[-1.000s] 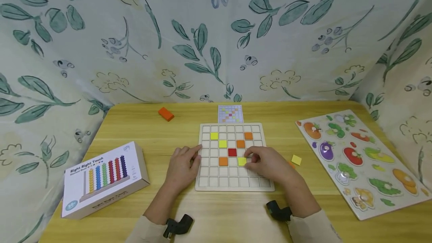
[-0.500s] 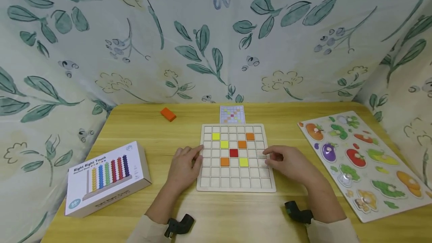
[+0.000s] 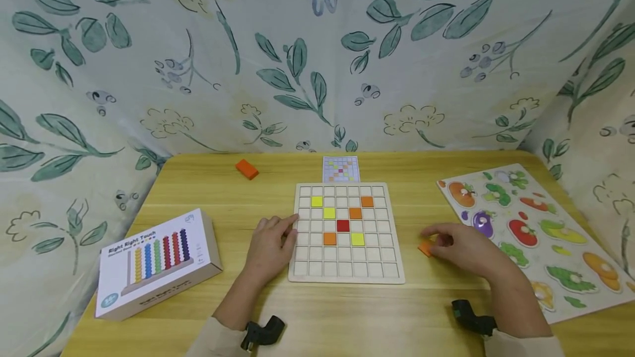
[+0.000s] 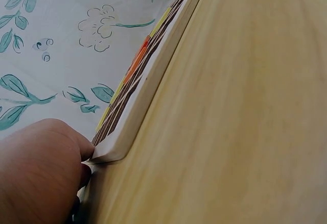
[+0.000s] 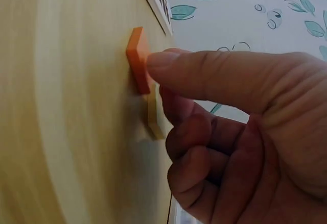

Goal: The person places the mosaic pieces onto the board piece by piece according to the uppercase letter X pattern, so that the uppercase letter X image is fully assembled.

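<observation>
A pale square grid board (image 3: 349, 268) lies mid-table, with several yellow, orange and red square tiles in its cells. My left hand (image 3: 268, 247) rests beside its left edge, fingertips touching the rim; the left wrist view shows the hand (image 4: 43, 168) at the board's corner. Right of the board, my right hand (image 3: 461, 248) is over a loose orange tile (image 3: 424, 247), thumb and index finger apart. In the right wrist view, the thumb tip overlaps the orange tile (image 5: 136, 60); contact is unclear. A yellow tile (image 5: 155, 114) lies just beyond it, hidden in the head view.
A small pattern card (image 3: 340, 169) touches the board's far edge. An orange block (image 3: 246, 169) lies at the back left. A white bead-toy box (image 3: 159, 263) stands at left. At right lies a vegetable puzzle board (image 3: 541, 225), partly behind my right forearm.
My right hand has left the yellow tile in the board and moved right, off the board, to the loose orange tile. My left hand has stayed at the board's left edge.
</observation>
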